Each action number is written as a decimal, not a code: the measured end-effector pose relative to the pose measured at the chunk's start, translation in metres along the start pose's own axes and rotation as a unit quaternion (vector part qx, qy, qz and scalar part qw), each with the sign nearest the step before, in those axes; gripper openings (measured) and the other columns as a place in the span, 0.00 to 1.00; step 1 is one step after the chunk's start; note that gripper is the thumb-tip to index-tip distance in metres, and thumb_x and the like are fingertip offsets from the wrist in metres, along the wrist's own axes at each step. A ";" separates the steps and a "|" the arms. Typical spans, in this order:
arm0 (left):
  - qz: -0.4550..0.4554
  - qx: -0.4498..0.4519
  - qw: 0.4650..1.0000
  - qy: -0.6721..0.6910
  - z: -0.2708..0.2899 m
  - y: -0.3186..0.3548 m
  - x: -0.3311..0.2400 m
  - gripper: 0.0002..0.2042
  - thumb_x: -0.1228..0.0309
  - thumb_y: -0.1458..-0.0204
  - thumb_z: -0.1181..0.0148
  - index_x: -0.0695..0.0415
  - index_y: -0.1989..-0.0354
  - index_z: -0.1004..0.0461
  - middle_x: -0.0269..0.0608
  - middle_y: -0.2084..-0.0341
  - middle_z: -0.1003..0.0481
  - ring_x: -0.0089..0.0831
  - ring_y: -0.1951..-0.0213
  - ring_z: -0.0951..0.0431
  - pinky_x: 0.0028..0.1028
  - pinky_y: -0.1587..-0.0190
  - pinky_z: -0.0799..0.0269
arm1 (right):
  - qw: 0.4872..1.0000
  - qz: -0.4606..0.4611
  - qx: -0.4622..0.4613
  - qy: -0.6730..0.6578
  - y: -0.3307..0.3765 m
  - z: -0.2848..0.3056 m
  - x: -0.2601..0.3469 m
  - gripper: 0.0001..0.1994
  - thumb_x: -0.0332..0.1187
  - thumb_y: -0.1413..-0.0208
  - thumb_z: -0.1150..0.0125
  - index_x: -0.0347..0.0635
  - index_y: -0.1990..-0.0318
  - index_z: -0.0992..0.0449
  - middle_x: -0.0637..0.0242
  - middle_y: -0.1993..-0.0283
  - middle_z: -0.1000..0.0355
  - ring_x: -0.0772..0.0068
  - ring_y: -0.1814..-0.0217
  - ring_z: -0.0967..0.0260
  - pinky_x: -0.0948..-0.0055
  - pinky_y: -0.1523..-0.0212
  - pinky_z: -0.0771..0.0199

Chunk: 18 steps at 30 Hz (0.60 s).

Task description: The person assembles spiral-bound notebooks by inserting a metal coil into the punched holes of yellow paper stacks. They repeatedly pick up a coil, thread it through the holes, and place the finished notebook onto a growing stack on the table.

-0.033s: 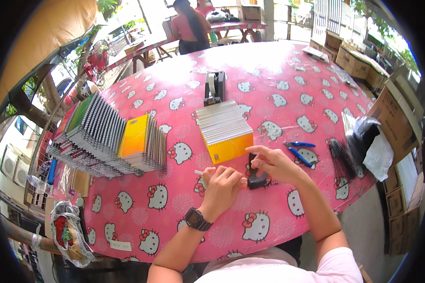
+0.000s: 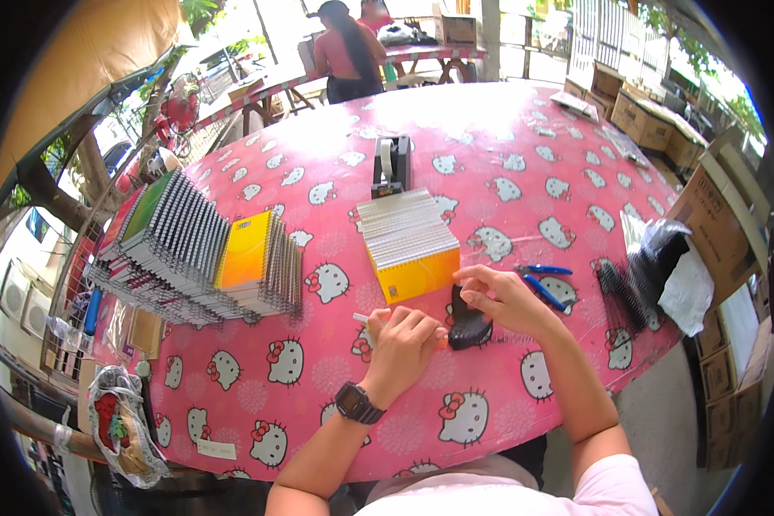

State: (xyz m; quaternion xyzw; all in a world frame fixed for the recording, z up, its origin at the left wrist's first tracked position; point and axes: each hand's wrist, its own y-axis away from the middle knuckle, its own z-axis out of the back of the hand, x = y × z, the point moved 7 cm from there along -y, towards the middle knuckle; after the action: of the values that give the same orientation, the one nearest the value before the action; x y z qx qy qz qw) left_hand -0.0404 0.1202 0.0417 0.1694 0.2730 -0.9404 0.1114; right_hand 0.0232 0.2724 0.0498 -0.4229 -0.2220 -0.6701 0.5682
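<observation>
My left hand [image 2: 402, 344] is closed around a thin rod [image 2: 361, 317], whose white end sticks out on the left and whose orange end shows at the right. My right hand [image 2: 509, 303] has its fingers bent and apart, hovering at a small black object [image 2: 470, 325] whose kind I cannot make out. Its fingertips come close to the corner of a stack of yellow notebooks [image 2: 414, 275] with pale spiral edges on top. Beside the right hand lie blue-handled pliers [image 2: 549, 285].
A black tape dispenser [image 2: 391, 166] stands behind the yellow stack. Tall piles of spiral notebooks [image 2: 176, 249] fill the left side. Black spiral coils [image 2: 621, 292] and crumpled plastic [image 2: 688, 288] lie at the right edge, near cardboard boxes [image 2: 714, 215]. A person [image 2: 348, 56] stands beyond the pink table [image 2: 499, 387].
The view has shifted very slightly. My right hand has moved a little at the black object, which appears turned a bit; my left hand keeps its grip on the rod.
</observation>
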 end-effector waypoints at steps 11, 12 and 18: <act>-0.040 -0.078 0.996 0.001 0.016 0.002 -0.002 0.09 0.60 0.55 0.35 0.47 0.68 0.24 0.27 0.69 0.25 0.28 0.59 0.27 0.44 0.42 0.53 | 0.958 0.058 0.130 0.248 0.016 -0.026 -0.034 0.39 0.50 0.69 0.24 0.57 0.43 0.31 0.52 0.32 0.49 0.45 0.36 0.48 0.52 0.39 0.41; -0.041 -0.080 0.996 -0.008 0.019 0.006 0.004 0.09 0.60 0.56 0.34 0.47 0.69 0.24 0.26 0.70 0.25 0.28 0.61 0.26 0.45 0.42 0.54 | 0.964 0.067 0.120 0.229 0.017 -0.026 -0.033 0.37 0.51 0.68 0.24 0.56 0.45 0.29 0.52 0.34 0.44 0.45 0.38 0.46 0.54 0.40 0.40; -0.054 -0.048 0.997 0.040 0.012 0.019 0.016 0.09 0.61 0.61 0.31 0.47 0.74 0.24 0.26 0.76 0.26 0.26 0.64 0.27 0.42 0.44 0.52 | 0.915 0.050 0.143 -0.373 0.027 -0.013 0.004 0.27 0.53 0.50 0.41 0.34 0.56 0.22 0.58 0.54 0.27 0.67 0.49 0.31 0.68 0.44 0.34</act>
State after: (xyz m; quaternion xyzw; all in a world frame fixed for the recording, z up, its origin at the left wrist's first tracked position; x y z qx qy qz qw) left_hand -0.0526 0.0963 0.0356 0.1859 0.3311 -0.9234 0.0571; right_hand 0.0452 0.2535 0.0408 -0.5668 -0.4899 -0.3953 0.5314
